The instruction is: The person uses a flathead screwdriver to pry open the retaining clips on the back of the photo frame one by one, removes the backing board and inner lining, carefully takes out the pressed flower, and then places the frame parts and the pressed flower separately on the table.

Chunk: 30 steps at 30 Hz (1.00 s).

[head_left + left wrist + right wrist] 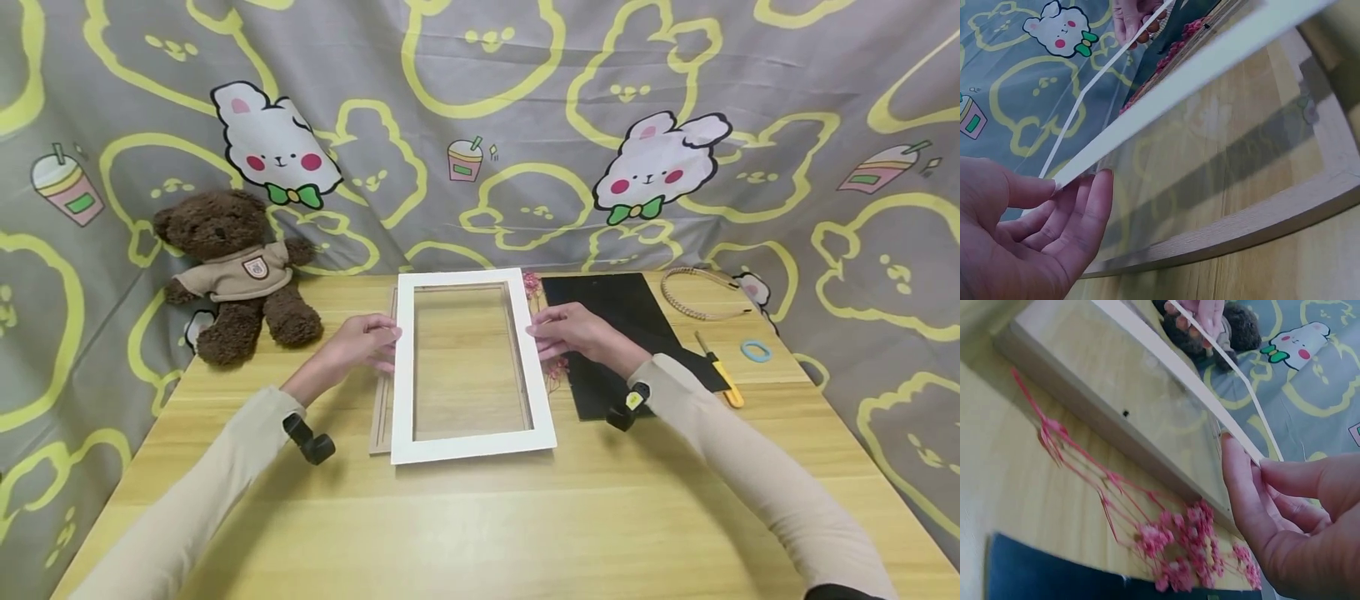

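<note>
A white rectangular mat border point(474, 450) with an open middle is held above a wooden picture frame point(381, 417) on the table. My left hand point(362, 340) pinches its left side between thumb and fingers, as the left wrist view shows with the hand point(1041, 219) at the edge. The right hand point(573, 333) pinches the opposite side; in the right wrist view the thumb and fingers point(1244, 481) meet on the border. Beneath, the frame appears to hold a clear, reflective pane point(1204, 144). Pink dried flowers point(1175, 540) lie beside the frame's right side.
A black backing board point(600, 317) lies right of the flowers. Farther right are a yellow-handled knife point(726, 379), a blue ring point(755, 351) and a braided headband point(678, 304). A brown teddy bear point(232, 275) sits back left against the patterned curtain point(420, 208).
</note>
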Tool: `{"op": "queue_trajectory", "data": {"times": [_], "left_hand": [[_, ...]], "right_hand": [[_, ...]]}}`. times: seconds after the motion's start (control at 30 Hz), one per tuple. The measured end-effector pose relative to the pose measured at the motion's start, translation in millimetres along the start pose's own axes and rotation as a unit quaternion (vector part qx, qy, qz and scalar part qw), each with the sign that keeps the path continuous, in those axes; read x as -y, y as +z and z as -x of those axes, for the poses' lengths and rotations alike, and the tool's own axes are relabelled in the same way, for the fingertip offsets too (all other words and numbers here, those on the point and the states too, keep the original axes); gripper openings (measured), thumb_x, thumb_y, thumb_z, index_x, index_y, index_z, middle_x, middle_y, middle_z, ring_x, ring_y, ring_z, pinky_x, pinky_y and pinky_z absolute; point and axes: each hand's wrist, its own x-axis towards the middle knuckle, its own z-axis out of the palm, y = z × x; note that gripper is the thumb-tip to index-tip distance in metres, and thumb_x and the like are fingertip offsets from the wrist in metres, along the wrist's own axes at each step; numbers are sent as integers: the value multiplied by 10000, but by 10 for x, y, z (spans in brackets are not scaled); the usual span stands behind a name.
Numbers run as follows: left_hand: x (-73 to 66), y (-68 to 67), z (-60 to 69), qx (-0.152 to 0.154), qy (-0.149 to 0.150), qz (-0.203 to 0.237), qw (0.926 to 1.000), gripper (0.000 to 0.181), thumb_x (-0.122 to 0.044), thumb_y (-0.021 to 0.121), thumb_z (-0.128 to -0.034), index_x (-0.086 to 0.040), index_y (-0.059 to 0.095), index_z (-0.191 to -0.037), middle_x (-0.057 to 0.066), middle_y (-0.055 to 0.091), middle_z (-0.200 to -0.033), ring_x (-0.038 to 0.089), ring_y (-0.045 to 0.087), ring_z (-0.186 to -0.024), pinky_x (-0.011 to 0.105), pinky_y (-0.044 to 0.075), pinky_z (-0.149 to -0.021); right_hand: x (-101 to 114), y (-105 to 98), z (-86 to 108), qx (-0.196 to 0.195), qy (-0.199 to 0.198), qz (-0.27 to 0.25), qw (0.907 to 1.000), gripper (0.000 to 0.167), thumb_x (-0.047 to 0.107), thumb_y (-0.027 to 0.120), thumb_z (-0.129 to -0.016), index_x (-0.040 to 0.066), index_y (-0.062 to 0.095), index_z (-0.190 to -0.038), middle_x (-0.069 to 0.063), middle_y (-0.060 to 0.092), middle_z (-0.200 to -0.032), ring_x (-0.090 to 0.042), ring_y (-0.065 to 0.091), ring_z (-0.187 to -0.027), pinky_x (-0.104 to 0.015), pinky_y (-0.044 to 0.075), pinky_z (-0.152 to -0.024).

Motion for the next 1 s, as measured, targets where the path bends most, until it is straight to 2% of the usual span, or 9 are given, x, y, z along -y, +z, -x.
{"op": "queue_trajectory", "data": {"times": [0.07,0.2,0.3,0.43,0.6,0.7,0.8,0.9,1.0], "left_hand": [[14,-19,38,-38,-6,-76,10000,547,-202,533,-1096,119,392,-1516,293,499,-1426,308,625,-1130,337,629,-867],[37,-67,128,-123,-50,-182,9997,564,-219,521,-1099,106,374,-1535,277,508,-1392,305,610,-1125,333,624,-872],[51,-98,205,-188,-65,-207,9996,565,-224,507,-1105,106,361,-1540,270,491,-1407,293,594,-1125,336,620,-876],[54,-112,304,-426,-116,-231,9988,574,-238,505,-1109,103,351,-1545,287,479,-1447,294,599,-1126,350,620,-877],[26,-155,443,-750,-88,-528,9957,588,-258,518,-1106,90,353,-1551,310,512,-1432,325,601,-1151,364,618,-857],[28,-235,552,-765,44,-803,9938,567,-233,546,-1099,121,387,-1513,349,506,-1439,302,625,-1118,348,627,-808],[54,-336,669,-724,96,-945,9928,532,-212,577,-1086,151,434,-1448,371,494,-1438,219,650,-1015,328,635,-751],[102,-427,766,-667,25,-951,9932,517,-213,592,-1081,159,454,-1412,363,512,-1407,151,653,-938,337,642,-727],[164,-491,835,-623,-97,-994,9930,527,-236,583,-1087,148,450,-1422,308,562,-1350,125,648,-939,345,642,-736]], "right_hand": [[-9,36,2,26,-21,-96,9999,268,29,654,-1019,-120,601,-1235,-44,712,-809,-132,725,-689,-320,645,-717],[-88,84,-39,325,-204,-426,9984,253,77,718,-993,-73,666,-1191,-82,730,-830,-167,747,-707,-330,646,-724],[-86,170,-28,411,-205,-548,9974,287,68,702,-1002,-101,652,-1229,-74,736,-837,-164,746,-710,-314,645,-718],[2,326,42,238,-24,-565,9981,346,-1,632,-1025,-177,567,-1315,-41,737,-816,-131,732,-684,-288,640,-707],[-10,492,48,241,-12,-749,9969,386,-16,623,-1028,-194,538,-1359,-45,740,-847,-136,730,-698,-300,642,-730],[-47,632,56,242,34,-751,9969,364,-6,631,-1026,-177,562,-1340,-54,741,-855,-152,740,-713,-320,644,-753],[-66,778,74,279,99,-766,9966,330,5,642,-1024,-164,594,-1303,-76,752,-856,-173,752,-726,-352,645,-775],[-64,897,86,332,83,-765,9965,320,12,649,-1021,-156,612,-1292,-93,757,-875,-180,754,-737,-379,644,-793],[-60,983,84,335,95,-797,9962,324,18,658,-1018,-144,622,-1297,-110,758,-900,-185,754,-744,-383,643,-799]]}}
